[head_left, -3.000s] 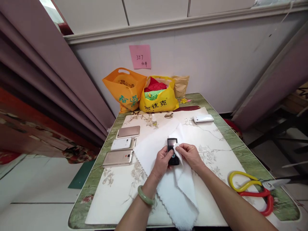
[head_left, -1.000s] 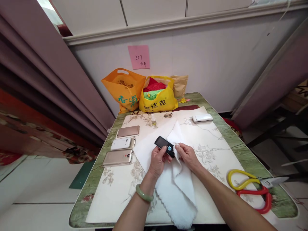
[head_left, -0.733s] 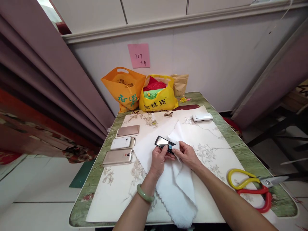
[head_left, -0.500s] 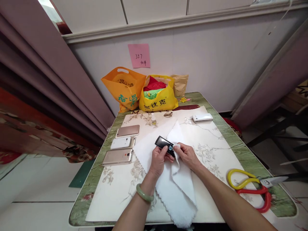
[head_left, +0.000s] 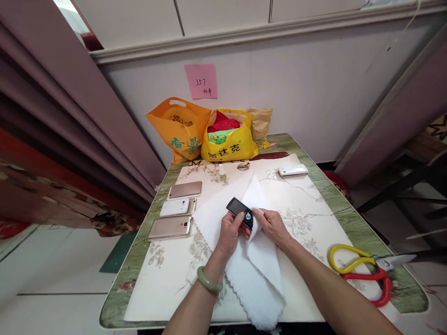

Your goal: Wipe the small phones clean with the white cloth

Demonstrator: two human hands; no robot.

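My left hand [head_left: 231,232] grips a small black keypad phone [head_left: 239,210] by its lower end, tilted with its screen toward the upper left. My right hand [head_left: 273,226] pinches a fold of the white cloth [head_left: 260,270] against the phone's lower right side. The cloth lies spread on the table under both hands. A green bangle [head_left: 208,280] sits on my left wrist.
Three smartphones [head_left: 176,207] lie in a column at the table's left. A white device [head_left: 293,170] rests at the back right, a small bottle [head_left: 221,173] at the back. An orange bag [head_left: 179,128] and a yellow bag [head_left: 228,137] stand against the wall. Yellow-and-red scissors [head_left: 363,271] lie at the right.
The black phone has turned from upright to a tilt toward the upper left. My right hand keeps rubbing the cloth over its lower end with small shifts.
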